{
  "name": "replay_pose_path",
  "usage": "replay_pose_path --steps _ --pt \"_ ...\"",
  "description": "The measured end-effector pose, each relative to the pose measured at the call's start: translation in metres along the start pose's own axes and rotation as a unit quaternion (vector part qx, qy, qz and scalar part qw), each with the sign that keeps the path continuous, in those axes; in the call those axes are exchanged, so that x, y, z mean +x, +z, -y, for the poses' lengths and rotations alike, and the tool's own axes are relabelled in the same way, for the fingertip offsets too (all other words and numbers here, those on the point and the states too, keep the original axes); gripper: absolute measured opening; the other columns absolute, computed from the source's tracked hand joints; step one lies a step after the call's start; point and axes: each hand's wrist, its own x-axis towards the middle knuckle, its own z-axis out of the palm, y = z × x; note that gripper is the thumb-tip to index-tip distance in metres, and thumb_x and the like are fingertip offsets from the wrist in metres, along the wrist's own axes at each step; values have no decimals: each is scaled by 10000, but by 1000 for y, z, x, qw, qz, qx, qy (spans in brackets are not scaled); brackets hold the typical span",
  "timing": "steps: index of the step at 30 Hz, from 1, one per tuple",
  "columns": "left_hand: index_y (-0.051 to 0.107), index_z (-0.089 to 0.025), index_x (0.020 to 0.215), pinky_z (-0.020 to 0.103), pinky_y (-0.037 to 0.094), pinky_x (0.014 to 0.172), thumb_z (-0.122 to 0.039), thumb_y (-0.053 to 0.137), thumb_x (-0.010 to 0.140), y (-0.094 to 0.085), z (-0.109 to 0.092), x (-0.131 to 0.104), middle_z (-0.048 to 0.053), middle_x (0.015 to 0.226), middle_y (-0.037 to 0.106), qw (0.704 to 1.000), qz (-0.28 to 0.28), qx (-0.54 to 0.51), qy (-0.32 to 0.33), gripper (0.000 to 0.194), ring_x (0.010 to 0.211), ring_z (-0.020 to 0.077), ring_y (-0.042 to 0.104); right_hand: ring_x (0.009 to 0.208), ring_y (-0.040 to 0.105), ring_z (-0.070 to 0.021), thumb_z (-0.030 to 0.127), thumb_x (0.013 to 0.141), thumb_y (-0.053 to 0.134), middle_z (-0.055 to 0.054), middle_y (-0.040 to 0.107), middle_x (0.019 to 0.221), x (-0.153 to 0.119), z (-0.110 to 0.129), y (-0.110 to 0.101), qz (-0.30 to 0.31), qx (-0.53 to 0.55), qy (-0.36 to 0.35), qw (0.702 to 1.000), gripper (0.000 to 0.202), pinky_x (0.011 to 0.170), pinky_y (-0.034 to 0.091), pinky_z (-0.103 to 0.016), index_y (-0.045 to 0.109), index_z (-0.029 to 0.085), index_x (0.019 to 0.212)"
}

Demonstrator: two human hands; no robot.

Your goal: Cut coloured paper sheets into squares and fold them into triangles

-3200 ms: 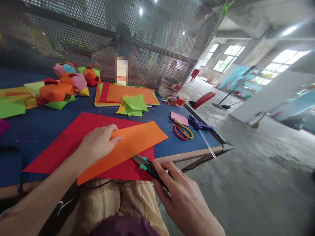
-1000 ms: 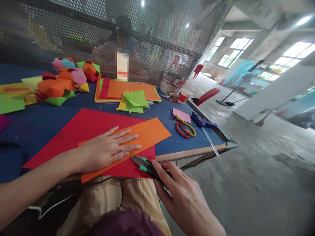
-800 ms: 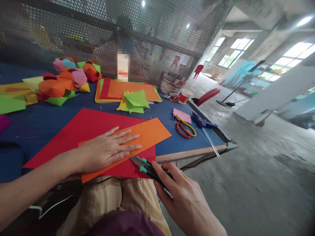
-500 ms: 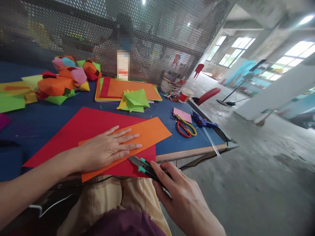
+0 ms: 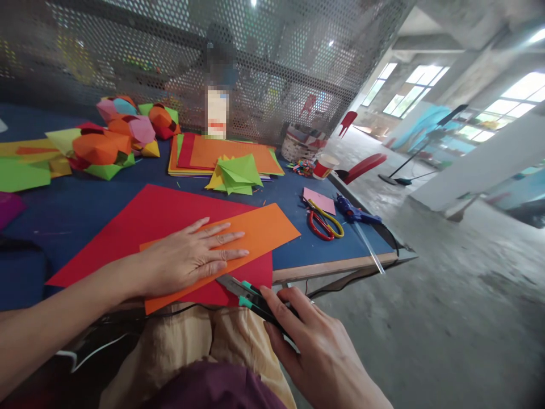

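My left hand [image 5: 187,258] lies flat with fingers spread on an orange paper strip [image 5: 264,227], pressing it over a large red sheet [image 5: 153,213] at the table's front edge. In my right hand [image 5: 309,335] is a black and green utility knife [image 5: 249,295], its blade out. The blade's tip touches or nearly touches the lower edge of the orange strip, just below my left fingers. Part of the knife's handle is hidden by my right fingers.
Folded paper shapes [image 5: 100,149] stand at the back left. Stacked coloured sheets [image 5: 225,152] carry green pieces [image 5: 240,173]. On the right are scissors [image 5: 323,224], pink paper [image 5: 319,200], a blue glue gun [image 5: 355,211], a paper cup [image 5: 324,166] and a basket [image 5: 300,145].
The knife blade has slid slightly left along the orange strip's lower edge. My left hand keeps its place on the paper. The whole view has shifted a little.
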Motion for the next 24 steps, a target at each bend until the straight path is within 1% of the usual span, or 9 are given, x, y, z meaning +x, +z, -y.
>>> replay_pose_path --steps 2,7,14,20,24 --pt "355 -560 1519 548 40 1290 -595 234 1074 0 0 0 -136 1703 239 1000 2 3 -1 462 1614 229 123 798 757 -211 219 1046 436 -113 711 1082 0 1 -1 2 2 2 1000 364 594 636 -322 624 154 1351" --pt "399 -517 1517 537 62 1292 -587 254 1074 -2 0 0 -101 1699 264 1000 -4 4 7 471 1610 239 149 836 752 -208 222 1042 455 -122 708 1099 0 3 -1 6 17 -1 1000 367 643 642 -313 619 148 1363" --pt "380 -521 1526 574 51 1285 -593 230 1072 -6 -4 1 -101 1707 232 1000 18 2 -9 483 1614 246 120 822 751 -201 225 1052 431 -120 713 1078 0 4 2 1 -1 -1 1000 377 633 630 -292 622 152 1369" --pt "362 -534 1527 559 46 1287 -584 236 1076 -4 -3 1 -108 1708 232 1000 21 2 -12 471 1614 232 120 816 758 -220 244 1064 421 -122 715 1056 1 5 1 0 9 -3 1000 373 600 638 -323 629 144 1356" --pt "356 -531 1531 560 36 1286 -576 239 1080 -5 -3 1 -107 1699 264 1000 19 2 -8 469 1614 226 121 842 760 -225 230 1058 423 -128 711 1066 1 6 2 4 19 -9 1000 377 623 645 -331 623 136 1364"
